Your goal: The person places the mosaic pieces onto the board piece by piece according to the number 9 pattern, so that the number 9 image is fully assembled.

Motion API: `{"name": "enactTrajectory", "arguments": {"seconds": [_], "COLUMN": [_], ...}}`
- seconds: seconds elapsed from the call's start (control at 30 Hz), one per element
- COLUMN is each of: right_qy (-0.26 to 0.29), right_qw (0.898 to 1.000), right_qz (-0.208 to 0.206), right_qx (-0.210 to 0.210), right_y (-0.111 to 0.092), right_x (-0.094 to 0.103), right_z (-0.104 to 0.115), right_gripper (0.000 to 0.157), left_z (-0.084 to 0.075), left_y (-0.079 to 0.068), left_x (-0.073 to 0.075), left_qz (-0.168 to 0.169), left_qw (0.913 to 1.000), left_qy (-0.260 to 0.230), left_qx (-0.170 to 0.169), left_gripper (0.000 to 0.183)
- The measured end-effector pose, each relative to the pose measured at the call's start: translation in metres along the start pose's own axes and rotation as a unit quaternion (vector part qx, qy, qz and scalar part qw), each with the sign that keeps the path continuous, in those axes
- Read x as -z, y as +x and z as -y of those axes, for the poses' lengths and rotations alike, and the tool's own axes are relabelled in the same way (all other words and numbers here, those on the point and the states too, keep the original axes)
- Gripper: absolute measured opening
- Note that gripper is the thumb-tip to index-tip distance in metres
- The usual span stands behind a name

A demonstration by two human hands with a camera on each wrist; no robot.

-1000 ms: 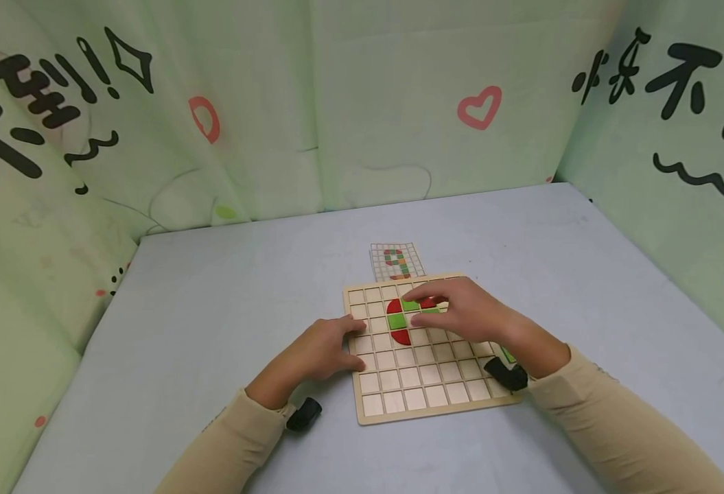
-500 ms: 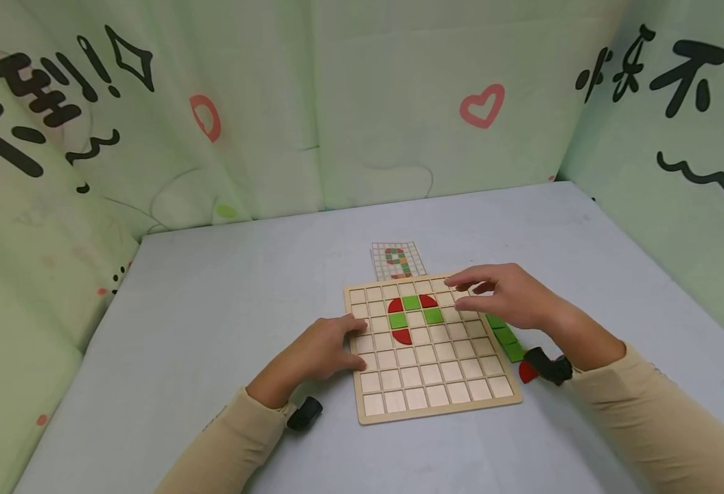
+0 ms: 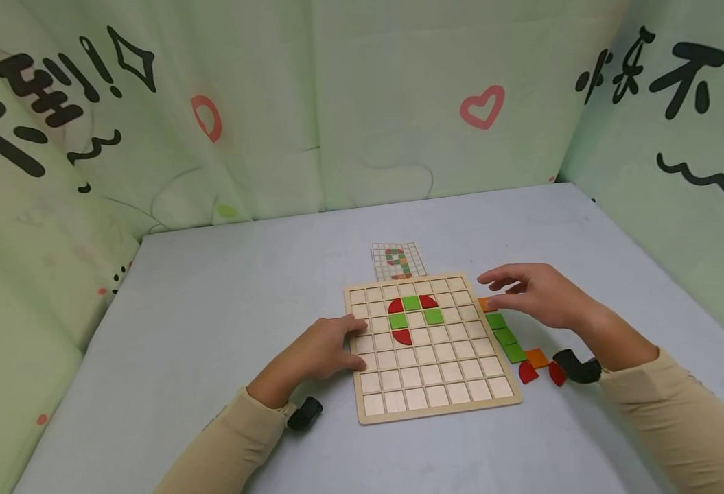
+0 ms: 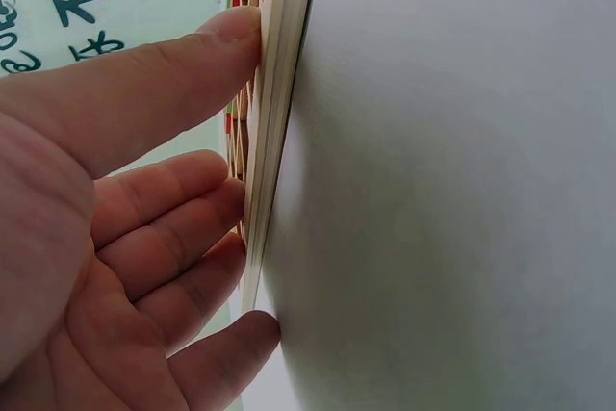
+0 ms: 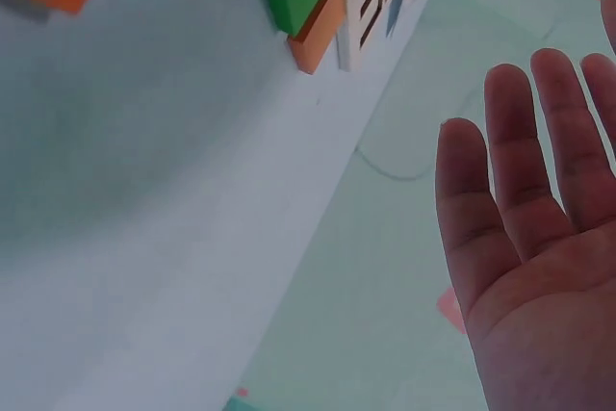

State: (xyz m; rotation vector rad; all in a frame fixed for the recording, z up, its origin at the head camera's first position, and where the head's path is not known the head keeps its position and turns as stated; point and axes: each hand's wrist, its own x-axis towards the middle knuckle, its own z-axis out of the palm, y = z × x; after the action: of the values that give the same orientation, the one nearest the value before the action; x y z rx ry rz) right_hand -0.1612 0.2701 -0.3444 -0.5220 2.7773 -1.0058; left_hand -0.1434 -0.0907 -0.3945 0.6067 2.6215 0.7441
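A wooden grid board (image 3: 436,396) lies on the table in the head view. Set in its cells are several green square tiles (image 3: 411,302) and red quarter-round tiles (image 3: 402,337). My left hand (image 3: 321,351) touches the board's left edge with thumb and fingertips; the left wrist view shows the thumb (image 4: 217,55) against the frame. Just off the board's right side, my right hand (image 3: 537,295) hovers with loosely bent fingers, holding nothing visible. Partly beneath it lies an orange tile (image 3: 485,307), followed by a row of green tiles (image 3: 505,336).
Another orange square (image 3: 537,358) and two red quarter-round tiles (image 3: 528,372) lie near the board's lower right. Behind the board, a printed pattern card (image 3: 392,255) is partly covered by its edge. A printed curtain (image 3: 368,103) surrounds the white table (image 3: 244,288).
My right hand has moved right from above the red and green tiles on the board to beyond its right edge, uncovering the loose tiles there. The left hand stays in place.
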Motion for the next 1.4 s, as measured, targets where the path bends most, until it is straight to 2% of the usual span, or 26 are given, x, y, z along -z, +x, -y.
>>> {"name": "enactTrajectory", "arguments": {"seconds": [0.4, 0.67, 1.4], "right_qy": [-0.009, -0.017, -0.045], "right_qw": [1.0, 0.999, 0.998], "right_qz": [-0.001, 0.015, 0.026], "right_qx": [-0.023, -0.032, -0.024], "right_y": [0.0, 0.003, 0.012], "right_x": [-0.002, -0.005, -0.01], "right_z": [-0.02, -0.03, -0.035], "right_gripper": [0.039, 0.036, 0.034], "left_z": [0.0, -0.001, -0.002], "left_y": [0.0, 0.0, 0.0], "left_x": [-0.001, -0.001, 0.0], "left_qz": [0.003, 0.005, 0.004], "left_qw": [1.0, 0.9999, 0.9999], "left_qy": [0.004, 0.009, 0.006], "left_qx": [0.004, 0.005, 0.007], "left_gripper": [0.064, 0.063, 0.064]}}
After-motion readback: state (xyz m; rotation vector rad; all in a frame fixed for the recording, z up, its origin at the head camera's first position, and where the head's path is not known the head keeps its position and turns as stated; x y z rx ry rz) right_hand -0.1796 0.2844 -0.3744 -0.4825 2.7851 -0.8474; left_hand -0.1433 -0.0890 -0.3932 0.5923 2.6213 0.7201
